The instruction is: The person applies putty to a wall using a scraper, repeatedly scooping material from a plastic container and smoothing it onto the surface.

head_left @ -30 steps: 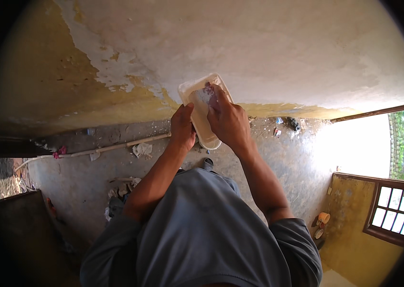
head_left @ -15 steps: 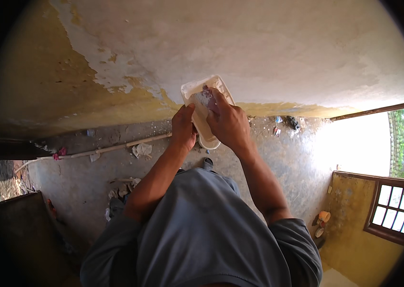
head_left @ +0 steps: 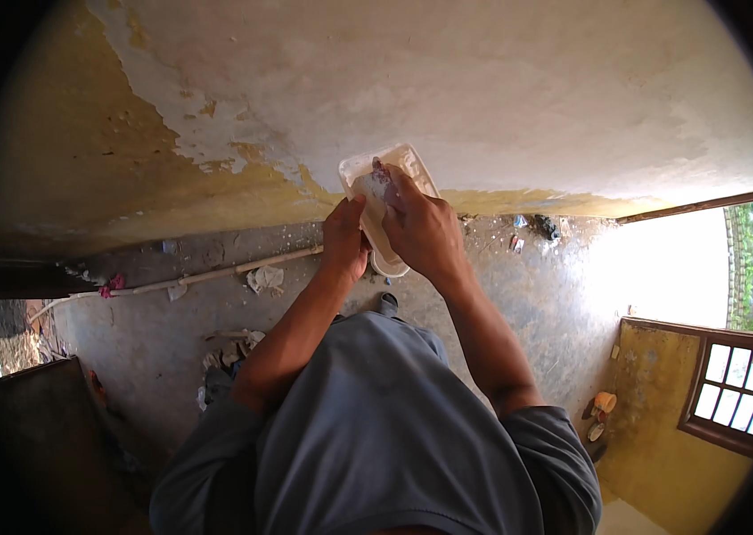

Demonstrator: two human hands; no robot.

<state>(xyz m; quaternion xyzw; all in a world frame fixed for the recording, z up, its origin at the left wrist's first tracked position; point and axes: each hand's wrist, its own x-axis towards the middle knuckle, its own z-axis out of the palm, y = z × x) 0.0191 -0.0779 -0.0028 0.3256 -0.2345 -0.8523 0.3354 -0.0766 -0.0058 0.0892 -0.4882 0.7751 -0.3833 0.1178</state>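
Observation:
My left hand (head_left: pixel 343 239) is closed on the left edge of a whitish rectangular tray (head_left: pixel 421 164), its thumb over the rim. Pale, creamy paste smears the inside of this tray. In my right hand (head_left: pixel 427 234) is a flat scraper (head_left: pixel 375 185) with a paste-coated blade and a dark reddish part near its top. The index finger stretches along it, and the blade lies in or just over the tray. My palm hides the rest of the tool. A round white container (head_left: pixel 389 266) shows partly below the tray.
Ahead rises a wall (head_left: pixel 483 98) with pale coating over peeling yellow paint. A long pole (head_left: pixel 216 275) lies across the floor at left, near a crumpled whitish rag (head_left: pixel 265 280). Litter (head_left: pixel 546 228) lines the wall's foot. A bright doorway (head_left: pixel 671 267) and a paned window (head_left: pixel 735 388) are at right.
The scraper and my right hand have shifted very slightly left within the tray. Both hands keep their hold, and the rest looks the same.

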